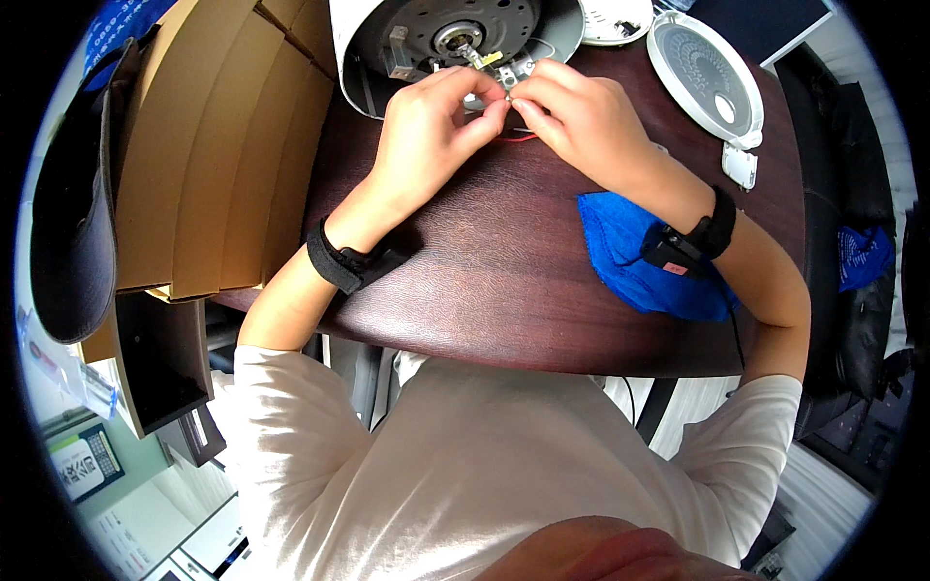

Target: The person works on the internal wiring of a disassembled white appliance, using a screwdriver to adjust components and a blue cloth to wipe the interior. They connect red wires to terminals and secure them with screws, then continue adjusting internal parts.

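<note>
At the table's far side lies a white round appliance housing (351, 58), tipped over so that its opening shows a dark metal underside (504, 21) with a round hub, brackets and wiring. Just in front of that opening, my left hand (434, 121) and my right hand (586, 116) meet fingertip to fingertip. Both are closed in a pinch over a tiny part, too small and covered to name. A red wire (516, 138) runs out beneath the fingers. Close by is a yellowish sleeve or connector (489, 60) among the parts.
Tall brown cardboard boxes (223, 145) stand along the left, with a dark cap (77, 228) beside them. To the right lie a white oval lid (668, 44), a small white plastic piece (739, 167) and a blue cloth (605, 247). A white round cover (610, 24) sits behind.
</note>
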`<action>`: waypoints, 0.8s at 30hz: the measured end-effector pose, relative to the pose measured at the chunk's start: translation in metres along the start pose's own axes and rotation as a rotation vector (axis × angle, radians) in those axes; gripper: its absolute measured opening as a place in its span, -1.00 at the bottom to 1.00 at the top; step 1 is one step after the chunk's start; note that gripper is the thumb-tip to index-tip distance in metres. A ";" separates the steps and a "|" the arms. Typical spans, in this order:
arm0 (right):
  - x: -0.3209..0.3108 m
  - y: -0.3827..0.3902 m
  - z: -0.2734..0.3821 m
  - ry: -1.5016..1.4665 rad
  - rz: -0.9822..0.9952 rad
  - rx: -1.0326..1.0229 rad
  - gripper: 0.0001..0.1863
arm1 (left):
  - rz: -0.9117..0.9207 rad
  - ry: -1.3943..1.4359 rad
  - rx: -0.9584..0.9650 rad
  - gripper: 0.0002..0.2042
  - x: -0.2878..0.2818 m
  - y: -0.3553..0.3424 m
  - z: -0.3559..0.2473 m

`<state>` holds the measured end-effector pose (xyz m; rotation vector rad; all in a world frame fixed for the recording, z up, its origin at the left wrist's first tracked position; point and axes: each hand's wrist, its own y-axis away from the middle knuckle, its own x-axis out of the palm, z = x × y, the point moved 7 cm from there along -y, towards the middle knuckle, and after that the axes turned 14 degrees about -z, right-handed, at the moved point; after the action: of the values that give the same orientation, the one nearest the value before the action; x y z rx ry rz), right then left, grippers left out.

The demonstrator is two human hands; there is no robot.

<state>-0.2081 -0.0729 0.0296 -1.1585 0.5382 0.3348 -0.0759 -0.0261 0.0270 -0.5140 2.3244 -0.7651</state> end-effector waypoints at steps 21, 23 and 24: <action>0.033 0.000 -0.028 -0.093 -0.028 0.132 -0.88 | -0.103 -0.485 0.155 -0.89 0.004 0.002 0.004; 0.040 0.000 -0.031 -0.084 -0.025 0.129 -0.89 | -0.113 -0.525 0.172 -0.89 0.003 0.001 0.005; 0.042 0.000 -0.032 -0.072 -0.038 0.123 -0.88 | -0.119 -0.537 0.179 -0.89 0.003 0.002 0.006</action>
<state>-0.1808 -0.1035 -0.0030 -1.0325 0.4675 0.3055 -0.0744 -0.0290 0.0207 -0.6857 1.7263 -0.7696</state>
